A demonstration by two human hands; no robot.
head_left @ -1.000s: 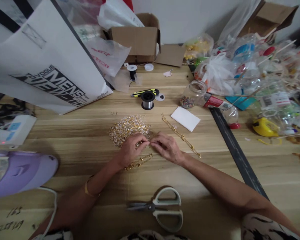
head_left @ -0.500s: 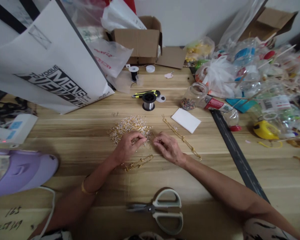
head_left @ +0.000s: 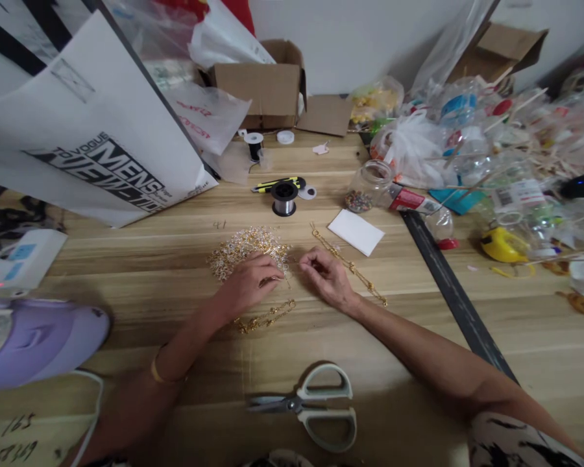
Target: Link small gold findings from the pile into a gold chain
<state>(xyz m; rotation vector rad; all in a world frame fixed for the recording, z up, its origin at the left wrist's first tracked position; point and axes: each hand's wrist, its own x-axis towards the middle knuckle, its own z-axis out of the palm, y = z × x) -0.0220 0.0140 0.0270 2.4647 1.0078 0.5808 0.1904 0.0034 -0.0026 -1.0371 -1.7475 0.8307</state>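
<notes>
My left hand (head_left: 250, 282) is closed at the lower right edge of a pile of small gold and clear beads (head_left: 238, 250). Thin gold pieces show at its fingertips, too fine to name. My right hand (head_left: 327, 275) is just across from it, thumb and index finger pinched together at the pile's right side; whatever sits in the pinch is too small to make out. One gold chain (head_left: 267, 316) lies on the table below my left hand. Another gold chain (head_left: 350, 264) stretches diagonally beyond and beside my right hand.
Scissors (head_left: 311, 405) lie near the front edge. Behind the pile are a wire spool (head_left: 285, 198) and a yellow-black cutter (head_left: 277, 184). A white folded paper (head_left: 356, 231) and a jar of beads (head_left: 370, 185) are at right. A purple iron-like appliance (head_left: 43, 340) stands left.
My left hand has turned so its fingers curl downward, with thin gold pieces now showing at them. My right hand stays pinched, its fingertips slightly higher. The whole view has shifted slightly.
</notes>
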